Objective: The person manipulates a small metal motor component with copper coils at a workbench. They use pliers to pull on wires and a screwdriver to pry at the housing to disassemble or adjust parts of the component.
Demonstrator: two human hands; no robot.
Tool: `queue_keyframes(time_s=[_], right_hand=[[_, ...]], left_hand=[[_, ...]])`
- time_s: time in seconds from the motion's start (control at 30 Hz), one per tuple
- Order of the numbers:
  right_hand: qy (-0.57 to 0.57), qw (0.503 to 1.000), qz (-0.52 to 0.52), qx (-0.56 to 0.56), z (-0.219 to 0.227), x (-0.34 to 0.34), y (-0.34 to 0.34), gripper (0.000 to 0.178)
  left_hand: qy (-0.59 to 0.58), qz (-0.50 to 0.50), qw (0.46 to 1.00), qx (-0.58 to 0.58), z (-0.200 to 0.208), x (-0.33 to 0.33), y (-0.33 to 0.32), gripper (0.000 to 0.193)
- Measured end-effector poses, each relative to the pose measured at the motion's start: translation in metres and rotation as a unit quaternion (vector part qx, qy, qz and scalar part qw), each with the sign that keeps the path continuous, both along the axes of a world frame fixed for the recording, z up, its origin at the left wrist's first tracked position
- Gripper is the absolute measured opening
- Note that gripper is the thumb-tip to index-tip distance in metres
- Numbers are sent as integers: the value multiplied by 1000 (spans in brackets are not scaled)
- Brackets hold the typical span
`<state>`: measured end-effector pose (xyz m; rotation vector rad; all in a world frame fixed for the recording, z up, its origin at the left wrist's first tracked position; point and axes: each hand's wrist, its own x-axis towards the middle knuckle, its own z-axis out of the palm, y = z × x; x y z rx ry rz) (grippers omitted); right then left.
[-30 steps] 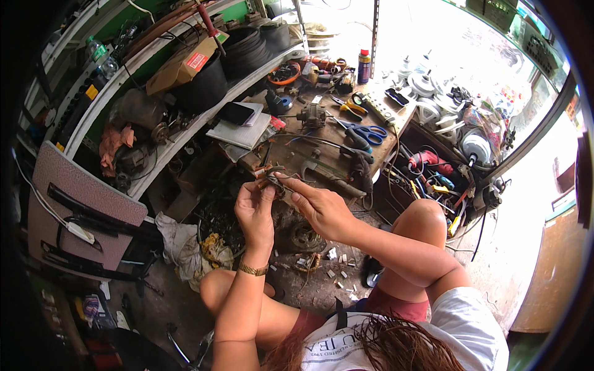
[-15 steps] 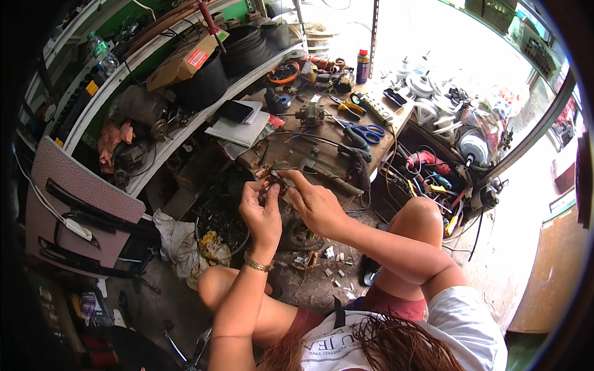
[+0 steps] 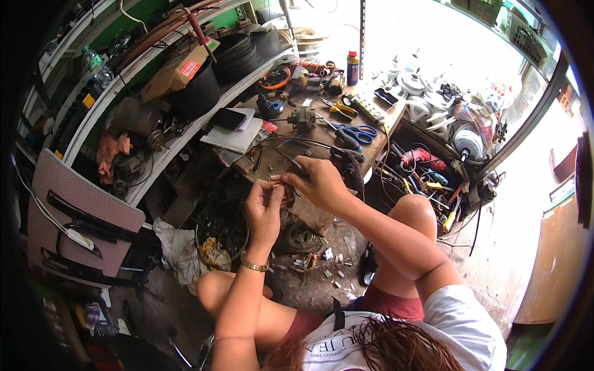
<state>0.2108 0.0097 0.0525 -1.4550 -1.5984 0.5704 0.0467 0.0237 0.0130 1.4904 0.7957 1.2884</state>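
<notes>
Both hands meet in front of me, above my bent knees and close to the bench's near edge. My left hand (image 3: 264,205) is closed, thumb up, around a small copper-coloured part (image 3: 275,179), most of which the fingers hide. My right hand (image 3: 320,184) reaches over from the right with fingers pinched beside that part. What the right fingers hold is too small and covered to name. Just past the hands lies the cluttered wooden bench (image 3: 281,151), with a small electric motor (image 3: 302,118) on it.
Blue-handled scissors (image 3: 360,133), yellow-handled pliers (image 3: 340,110), a spray can (image 3: 352,68) and a phone (image 3: 229,119) on papers lie on the bench. A tool box with a red drill (image 3: 422,159) stands right. White scraps (image 3: 328,254) litter the floor. Shelves (image 3: 167,145) run along the left.
The right hand has shifted slightly up and right, its fingers in a different pinch. The left hand is a little lower, still around the part. The whole view has shifted slightly.
</notes>
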Motion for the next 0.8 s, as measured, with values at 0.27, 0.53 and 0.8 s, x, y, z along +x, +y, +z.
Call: queue_keyframes(time_s=[0.27,0.53,0.8], right_hand=[[158,982,75,-69,-12,13,6,27],[78,995,-22,63,-4,-2,-13,35],[48,993,107,-26,-10,-25,-36,46]], left_hand=[[-135,16,983,-125,-2,-8,7,15],[-249,-3,920,-304,-9,-22,4,21],[-304,18,933,-192,3,-17,-3,32]])
